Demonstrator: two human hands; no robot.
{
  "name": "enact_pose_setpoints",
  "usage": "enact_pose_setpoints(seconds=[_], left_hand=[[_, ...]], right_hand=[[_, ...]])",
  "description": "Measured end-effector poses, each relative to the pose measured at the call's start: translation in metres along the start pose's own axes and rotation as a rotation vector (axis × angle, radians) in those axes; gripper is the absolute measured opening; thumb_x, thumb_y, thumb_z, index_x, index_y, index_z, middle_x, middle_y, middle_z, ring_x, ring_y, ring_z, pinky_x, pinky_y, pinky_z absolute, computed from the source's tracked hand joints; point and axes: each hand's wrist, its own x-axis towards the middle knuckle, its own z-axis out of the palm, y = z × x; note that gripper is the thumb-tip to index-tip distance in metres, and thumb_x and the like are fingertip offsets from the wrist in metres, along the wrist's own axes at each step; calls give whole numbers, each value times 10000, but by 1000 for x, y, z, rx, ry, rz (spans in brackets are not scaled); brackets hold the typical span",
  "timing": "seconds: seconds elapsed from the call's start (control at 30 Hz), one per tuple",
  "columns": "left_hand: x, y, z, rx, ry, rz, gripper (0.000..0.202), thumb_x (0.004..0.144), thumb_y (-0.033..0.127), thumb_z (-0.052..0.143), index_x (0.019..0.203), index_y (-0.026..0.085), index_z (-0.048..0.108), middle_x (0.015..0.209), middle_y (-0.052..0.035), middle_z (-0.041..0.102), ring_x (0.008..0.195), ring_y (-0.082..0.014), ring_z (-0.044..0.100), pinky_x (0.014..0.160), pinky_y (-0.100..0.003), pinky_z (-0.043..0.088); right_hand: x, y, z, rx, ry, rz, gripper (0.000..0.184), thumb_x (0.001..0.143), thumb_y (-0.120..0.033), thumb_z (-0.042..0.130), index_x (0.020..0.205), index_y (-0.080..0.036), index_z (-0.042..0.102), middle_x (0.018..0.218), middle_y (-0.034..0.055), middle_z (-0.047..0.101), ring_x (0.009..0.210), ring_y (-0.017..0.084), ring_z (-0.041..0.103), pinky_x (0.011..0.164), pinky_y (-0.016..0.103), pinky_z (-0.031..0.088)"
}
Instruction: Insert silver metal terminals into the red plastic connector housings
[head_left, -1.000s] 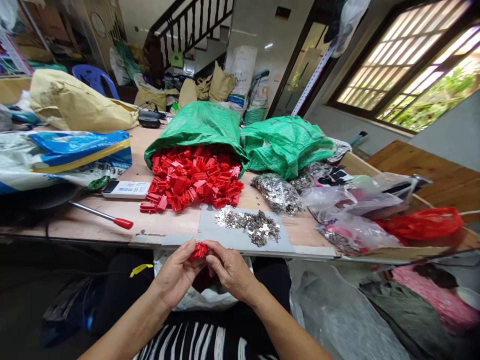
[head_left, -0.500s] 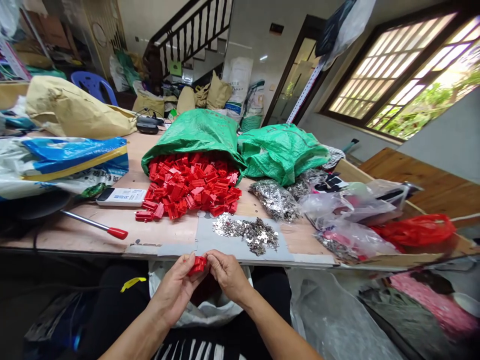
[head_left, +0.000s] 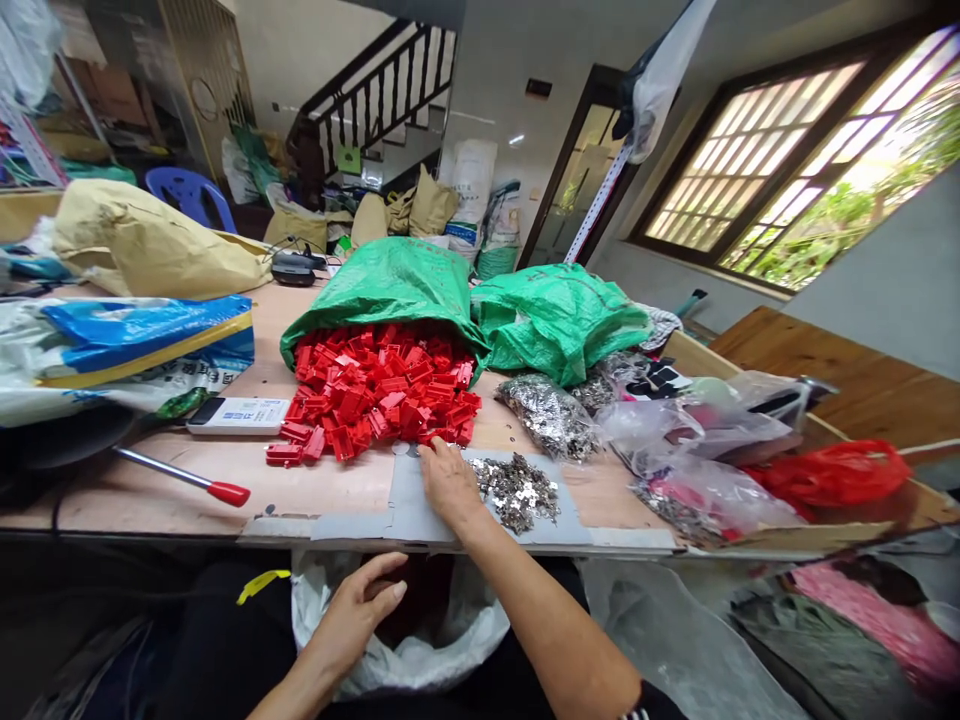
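Note:
My left hand (head_left: 365, 605) is over the mouth of a white sack (head_left: 465, 640) in my lap. Its fingers and thumb are apart and nothing shows between them. On the grey mat (head_left: 420, 515), my right hand (head_left: 450, 485) reaches the front edge of a heap of red plastic housings (head_left: 375, 390). Its fingers are bent close together; what lies under the fingertips is hidden. Small flat metal pieces (head_left: 521, 492) lie piled just right of this hand. The heap of housings spills from a green woven sack (head_left: 390, 285).
A second green sack (head_left: 559, 310) and a clear bag of metal pieces (head_left: 551, 415) stand behind the mat. Plastic bags (head_left: 697, 430) crowd the right side. A red-tipped lever (head_left: 225, 493) and a white box (head_left: 238, 416) are on the left.
The red plastic housing between my hands is gone from them. My left hand has opened over the white sack. My right hand has moved up and forward onto the mat.

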Motion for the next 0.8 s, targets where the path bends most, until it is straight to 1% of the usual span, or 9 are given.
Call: enact_pose_setpoints(seconds=[0.17, 0.23, 0.3, 0.37, 0.43, 0.5, 0.6, 0.7, 0.8], left_hand=[[-3, 9, 0, 60, -24, 32, 345, 671, 463, 732, 889, 197, 721, 921, -94, 735, 915, -256, 656, 789, -358, 515], [-5, 14, 2, 65, 27, 88, 345, 725, 449, 689, 959, 196, 697, 903, -85, 727, 880, -240, 666, 749, -333, 522], [-6, 18, 4, 83, 116, 188, 412, 760, 401, 670, 1128, 219, 632, 1006, -87, 705, 881, -227, 674, 748, -328, 530], [-6, 21, 5, 152, 203, 328, 543, 766, 335, 676, 1283, 263, 528, 1223, -105, 626, 929, -225, 670, 772, -339, 537], [-5, 23, 4, 278, 234, 459, 568, 758, 278, 683, 1302, 282, 521, 1342, -108, 553, 1014, -243, 645, 820, -359, 532], [-4, 23, 3, 388, 213, 530, 461, 749, 241, 677, 1204, 269, 613, 1249, -97, 631, 1046, -262, 632, 870, -380, 515], [-6, 24, 2, 436, 180, 519, 323, 746, 218, 659, 1067, 251, 687, 1065, -71, 721, 1002, -263, 653, 898, -382, 500], [-10, 30, 5, 368, 128, 404, 268, 761, 283, 668, 1023, 229, 686, 996, -52, 732, 943, -247, 668, 853, -345, 514], [-15, 37, 8, 209, 70, 288, 290, 758, 353, 686, 996, 190, 657, 905, -45, 727, 854, -221, 670, 799, -317, 522]], right_hand=[[-1, 0, -5, 58, 31, -13, 313, 930, -157, 434, 1208, -193, 575, 1220, 108, 578, 1076, 219, 524, 925, 350, 445], [-15, -3, -14, 184, 74, -44, 320, 919, -160, 461, 1219, -189, 570, 1226, 101, 582, 1104, 212, 518, 966, 352, 420], [-35, -10, -25, 374, 101, -85, 305, 905, -162, 487, 1192, -191, 586, 1211, 89, 598, 1114, 205, 523, 984, 352, 407], [-59, -20, -38, 588, 38, -104, 258, 899, -174, 511, 1131, -208, 618, 1141, 60, 633, 1071, 185, 555, 960, 320, 420], [-82, -30, -49, 772, -72, -116, 247, 898, -165, 510, 1101, -231, 634, 1052, 27, 661, 979, 154, 594, 886, 268, 449], [-99, -37, -56, 883, -162, -116, 232, 878, -160, 537, 1063, -236, 656, 999, 14, 671, 910, 144, 609, 829, 241, 460], [-109, -34, -57, 1002, -259, -114, 219, 880, -187, 544, 1064, -223, 658, 982, 11, 683, 879, 144, 621, 784, 227, 468], [-103, -13, -50, 960, -241, -50, 204, 921, -252, 495, 1062, -211, 637, 965, 12, 693, 841, 144, 631, 744, 233, 477], [-87, 15, -42, 557, -40, 86, 143, 895, -219, 528, 980, -195, 640, 949, 33, 680, 798, 153, 621, 767, 270, 468]])
